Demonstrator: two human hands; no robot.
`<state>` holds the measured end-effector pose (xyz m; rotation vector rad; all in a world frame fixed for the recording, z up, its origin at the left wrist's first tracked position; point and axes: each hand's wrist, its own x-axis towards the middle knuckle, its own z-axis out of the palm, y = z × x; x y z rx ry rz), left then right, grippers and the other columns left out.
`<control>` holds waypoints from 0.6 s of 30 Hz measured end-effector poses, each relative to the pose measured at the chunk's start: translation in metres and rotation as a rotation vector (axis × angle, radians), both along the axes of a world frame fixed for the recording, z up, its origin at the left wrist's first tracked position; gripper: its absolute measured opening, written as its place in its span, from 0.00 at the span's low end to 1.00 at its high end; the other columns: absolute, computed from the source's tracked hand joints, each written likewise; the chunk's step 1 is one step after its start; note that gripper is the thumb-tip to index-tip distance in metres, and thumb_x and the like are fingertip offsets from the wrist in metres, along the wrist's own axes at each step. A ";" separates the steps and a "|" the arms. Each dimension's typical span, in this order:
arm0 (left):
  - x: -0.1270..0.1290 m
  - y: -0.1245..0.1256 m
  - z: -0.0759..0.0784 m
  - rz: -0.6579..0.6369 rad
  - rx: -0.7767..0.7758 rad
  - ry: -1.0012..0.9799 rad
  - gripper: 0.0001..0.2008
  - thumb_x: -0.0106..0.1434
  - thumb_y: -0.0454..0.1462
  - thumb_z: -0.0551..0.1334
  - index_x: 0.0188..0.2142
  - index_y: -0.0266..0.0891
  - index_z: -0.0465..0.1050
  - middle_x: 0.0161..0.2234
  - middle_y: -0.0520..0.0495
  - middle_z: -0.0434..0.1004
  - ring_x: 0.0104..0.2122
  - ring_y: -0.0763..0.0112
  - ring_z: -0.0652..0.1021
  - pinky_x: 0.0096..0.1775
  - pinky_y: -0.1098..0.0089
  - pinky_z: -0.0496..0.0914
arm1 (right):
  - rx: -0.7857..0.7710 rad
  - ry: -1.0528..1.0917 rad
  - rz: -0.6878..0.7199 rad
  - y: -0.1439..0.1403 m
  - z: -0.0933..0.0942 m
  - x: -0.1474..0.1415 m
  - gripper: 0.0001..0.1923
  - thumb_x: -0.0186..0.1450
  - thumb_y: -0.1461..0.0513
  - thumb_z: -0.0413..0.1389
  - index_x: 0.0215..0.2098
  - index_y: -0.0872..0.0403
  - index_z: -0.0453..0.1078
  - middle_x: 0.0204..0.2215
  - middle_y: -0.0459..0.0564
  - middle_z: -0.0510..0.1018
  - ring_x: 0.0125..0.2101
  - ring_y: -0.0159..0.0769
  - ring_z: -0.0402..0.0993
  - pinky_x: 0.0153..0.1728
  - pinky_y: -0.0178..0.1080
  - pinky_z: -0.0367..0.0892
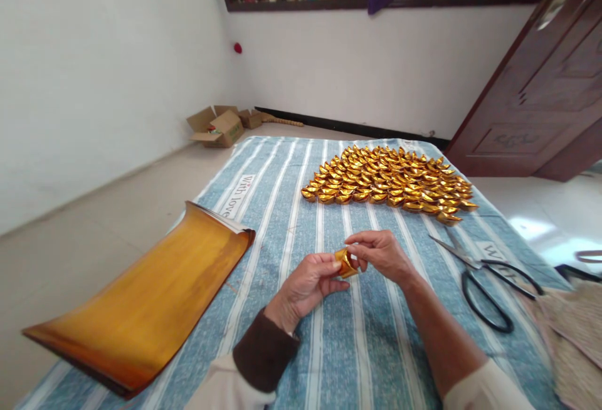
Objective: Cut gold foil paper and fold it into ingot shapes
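A curled stack of gold foil sheets (141,297) lies at the left edge of the striped blue cloth (282,172). Rows of folded gold ingots (390,183) sit at the far centre; black scissors (484,284) lie at right. Nothing obstructs the hands. The left hand (305,284) and right hand (383,253) meet above the cloth's middle, fingertips of both pinched closed on one small gold foil piece (347,263) between them.

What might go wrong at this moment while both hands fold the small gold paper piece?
1. The gold paper piece is pinched only by fingertips of the left hand and right hand; it may slip or crease wrongly.
2. The open scissors lie near the right forearm, which might brush the blades.
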<state>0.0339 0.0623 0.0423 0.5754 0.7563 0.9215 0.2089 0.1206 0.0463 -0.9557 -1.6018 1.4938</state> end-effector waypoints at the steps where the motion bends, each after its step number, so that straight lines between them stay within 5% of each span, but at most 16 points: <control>1: 0.000 0.000 0.000 -0.007 -0.002 -0.004 0.14 0.54 0.34 0.69 0.40 0.27 0.78 0.40 0.34 0.78 0.37 0.65 0.78 0.36 0.71 0.74 | -0.004 -0.007 0.020 0.000 0.001 0.000 0.15 0.57 0.52 0.61 0.33 0.56 0.76 0.13 0.41 0.71 0.14 0.26 0.65 0.16 0.30 0.62; 18: -0.002 0.001 -0.005 -0.086 -0.016 -0.098 0.13 0.55 0.34 0.69 0.40 0.27 0.78 0.39 0.36 0.78 0.38 0.66 0.78 0.37 0.71 0.74 | 0.152 -0.115 0.079 -0.007 0.014 0.001 0.12 0.62 0.57 0.56 0.26 0.56 0.72 0.16 0.42 0.71 0.17 0.25 0.64 0.18 0.29 0.59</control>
